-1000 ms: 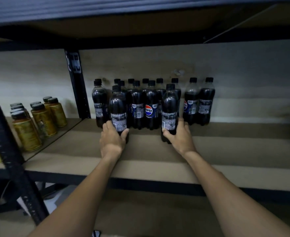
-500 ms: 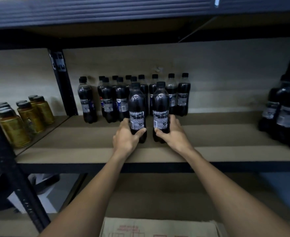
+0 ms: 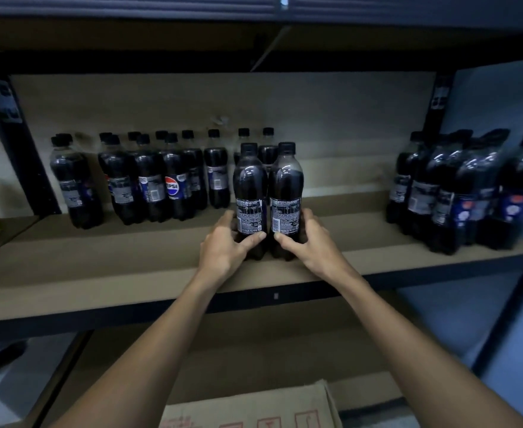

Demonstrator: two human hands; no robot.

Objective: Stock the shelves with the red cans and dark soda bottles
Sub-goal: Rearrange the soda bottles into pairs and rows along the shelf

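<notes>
Left hand (image 3: 223, 245) fingers clamped round left bottle (image 3: 250, 186), right hand (image 3: 312, 239) round right bottle (image 3: 285, 186), both upright on shelf (image 3: 99, 267) before right end of back row (image 3: 149, 180), now touching, earlier gap closed.

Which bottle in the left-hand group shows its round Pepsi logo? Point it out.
The front-row bottle whose red, white and blue roundel faces forward; its neighbours show grey printed labels.

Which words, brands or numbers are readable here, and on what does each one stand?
"EPSI": logo on a dark bottle in the left group, first letter hidden.
Too small to read: back labels of the two front bottles.
Blurred: red print on the cardboard box, stickers on the shelf posts.
</notes>
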